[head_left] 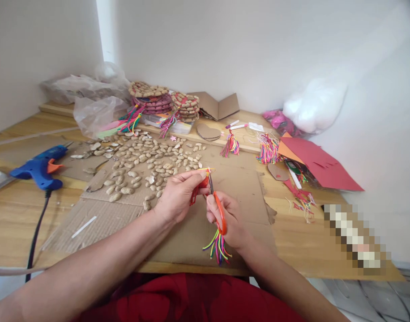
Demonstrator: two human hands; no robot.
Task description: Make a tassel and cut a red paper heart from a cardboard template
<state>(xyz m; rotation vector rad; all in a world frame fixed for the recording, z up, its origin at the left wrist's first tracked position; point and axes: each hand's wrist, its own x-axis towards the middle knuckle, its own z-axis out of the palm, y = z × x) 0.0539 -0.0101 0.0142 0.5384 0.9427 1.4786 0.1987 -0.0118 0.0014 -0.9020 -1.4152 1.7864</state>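
Note:
My left hand [183, 192] pinches a yellow cord between thumb and finger, and a red strip [193, 197] hangs under its fingers. Wrapped in my right hand [233, 219] are the orange handles of a pair of scissors [221, 212]. Their blades point up and meet the cord at my left fingertips. Below my right hand lies a tassel of multicoloured cords [218, 248], its upper part hidden. Both hands are over a cardboard sheet [240, 188], with loose peanuts [164, 165] spread to the left.
A blue glue gun [42, 167] lies at the left, its cable running off the front edge. Peanut-covered rounds [149, 96] are stacked at the back beside plastic bags [99, 112]. Red paper [321, 163], cord tassels [268, 147] and a cardboard heart [208, 132] lie toward the back and right.

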